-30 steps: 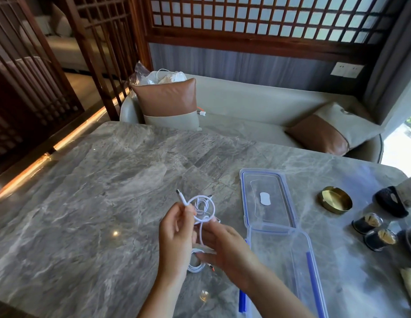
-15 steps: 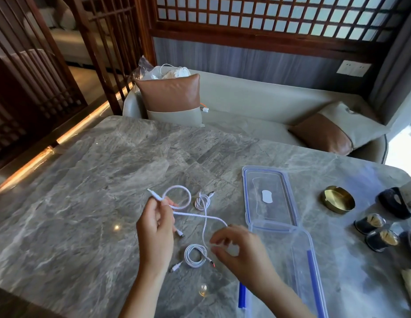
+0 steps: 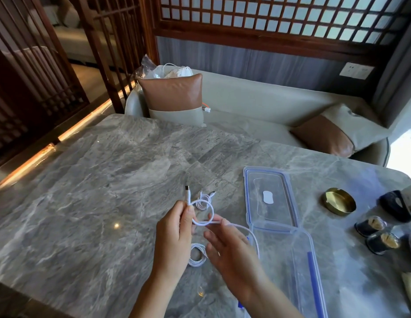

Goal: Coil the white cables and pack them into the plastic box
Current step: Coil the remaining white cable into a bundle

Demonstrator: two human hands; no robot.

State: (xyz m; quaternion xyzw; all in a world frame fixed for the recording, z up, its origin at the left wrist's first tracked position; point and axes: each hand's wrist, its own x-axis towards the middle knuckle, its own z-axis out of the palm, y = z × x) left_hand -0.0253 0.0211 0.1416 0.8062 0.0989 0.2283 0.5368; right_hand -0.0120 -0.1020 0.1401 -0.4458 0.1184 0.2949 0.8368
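Cables [image 3: 195,262] number three: two coiled on table [image 3: 96,203], one pinched in left hand [image 3: 174,235], touching right hand [image 3: 232,253], grip there unclear.

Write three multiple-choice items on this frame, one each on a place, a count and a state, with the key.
1. Where is the clear lid?
A) flat on the table, just beyond the plastic box
B) clipped onto the plastic box
C) propped upright on its edge

2. How many coiled cables lie on the table, apart from the one being held?
A) none
B) two
C) five

3. What is the left hand doing?
A) pressing flat on the table
B) lifting the clear lid
C) pinching the held cable near its plug

Key:
1 A, the clear lid lies flat on the table past the plastic box's far end.
2 B, one coil lies farther from the person and one nearer.
3 C, thumb and fingers close on the held cable just below the plug.
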